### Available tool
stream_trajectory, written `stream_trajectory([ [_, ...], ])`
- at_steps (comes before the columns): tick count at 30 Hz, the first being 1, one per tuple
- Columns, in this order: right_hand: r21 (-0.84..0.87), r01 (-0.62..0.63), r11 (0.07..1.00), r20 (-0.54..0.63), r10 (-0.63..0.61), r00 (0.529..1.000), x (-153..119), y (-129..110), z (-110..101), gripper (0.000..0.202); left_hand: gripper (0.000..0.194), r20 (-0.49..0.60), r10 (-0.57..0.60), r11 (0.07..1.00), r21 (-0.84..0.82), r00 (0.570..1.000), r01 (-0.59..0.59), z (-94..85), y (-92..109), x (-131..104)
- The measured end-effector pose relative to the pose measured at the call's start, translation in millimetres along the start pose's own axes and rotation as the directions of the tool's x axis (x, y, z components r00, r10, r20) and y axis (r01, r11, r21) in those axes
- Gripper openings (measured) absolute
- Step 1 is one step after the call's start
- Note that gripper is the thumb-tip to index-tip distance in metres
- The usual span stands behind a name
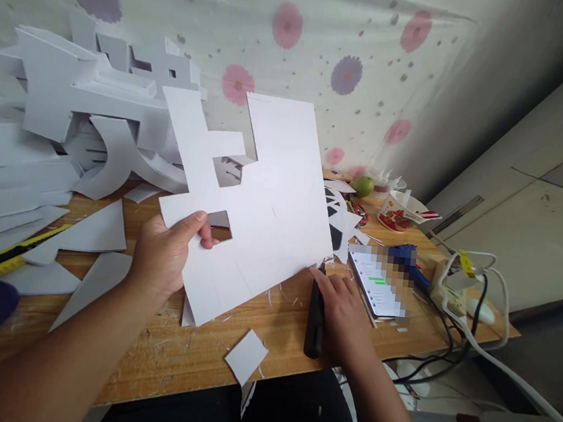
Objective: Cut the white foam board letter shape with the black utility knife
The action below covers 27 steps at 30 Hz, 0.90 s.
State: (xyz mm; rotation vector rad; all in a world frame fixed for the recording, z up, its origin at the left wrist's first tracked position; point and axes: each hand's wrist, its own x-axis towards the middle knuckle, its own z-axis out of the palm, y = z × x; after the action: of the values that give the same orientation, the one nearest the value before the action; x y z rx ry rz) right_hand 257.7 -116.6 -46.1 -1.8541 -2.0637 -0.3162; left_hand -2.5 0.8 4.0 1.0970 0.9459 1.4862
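A large white board (283,191) with rectangular cut-outs is raised at a tilt over the wooden table. My left hand (166,252) grips its lower left part, the thumb on the front face and fingertips showing through a cut-out. Close to the board's lower right corner, my right hand (345,305) is closed round a black handle, which looks like a utility knife (316,319); its blade cannot be made out. The index finger touches or nearly touches the board's edge. Below the board, a small white offcut (247,356) lies near the table's front edge.
White cut-out pieces (97,97) are heaped at left, beside a yellow-and-black tool (10,256). Right of my right hand lie a phone (374,284), a blue tool (409,261) and a power strip (447,289) with cables. A paper bowl (402,211) and green fruit (363,187) stand behind.
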Motion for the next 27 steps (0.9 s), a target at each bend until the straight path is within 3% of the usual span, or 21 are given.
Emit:
stream_trajectory([
  [3, 0.049, -0.024, 0.999, -0.081, 0.028, 0.996, -0.8, 7.6, 7.9, 0.062, 0.016, -0.022, 0.031, 0.999, 0.009, 0.999, -0.031, -0.5, 0.7, 0.4],
  [5, 0.151, -0.036, 0.988, -0.196, 0.066, 0.978, -8.2, 22.4, 8.5, 0.06, 0.017, -0.024, 0.05, 0.999, 0.014, 0.998, -0.049, 0.1, 3.7, -0.4],
  [8, 0.272, -0.14, 0.952, -0.421, 0.249, 0.872, -29.0, 57.4, 0.0, 0.028, 0.02, -0.021, 0.061, 0.998, 0.015, 0.998, -0.061, 1.7, 10.9, -1.6],
  [10, 0.317, -0.245, 0.916, -0.465, 0.375, 0.802, -45.5, 81.2, -8.8, 0.018, 0.022, -0.05, 0.085, 0.996, 0.013, 0.995, -0.084, 3.0, 14.9, -1.2],
  [14, 0.327, -0.302, 0.896, -0.375, 0.416, 0.828, -69.8, 108.0, -19.3, 0.021, 0.022, -0.095, 0.13, 0.991, 0.026, 0.987, -0.128, 4.6, 16.1, 1.4],
  [21, 0.325, -0.259, 0.909, -0.284, 0.355, 0.891, -74.1, 112.1, -15.2, 0.021, 0.022, -0.074, 0.104, 0.994, 0.051, 0.992, -0.1, 1.0, 9.3, 2.7],
  [27, 0.339, -0.347, 0.875, -0.336, 0.457, 0.824, -71.9, 130.0, -8.9, 0.022, 0.017, -0.092, 0.07, 0.996, 0.064, 0.993, -0.064, 1.0, 9.0, 3.2],
])
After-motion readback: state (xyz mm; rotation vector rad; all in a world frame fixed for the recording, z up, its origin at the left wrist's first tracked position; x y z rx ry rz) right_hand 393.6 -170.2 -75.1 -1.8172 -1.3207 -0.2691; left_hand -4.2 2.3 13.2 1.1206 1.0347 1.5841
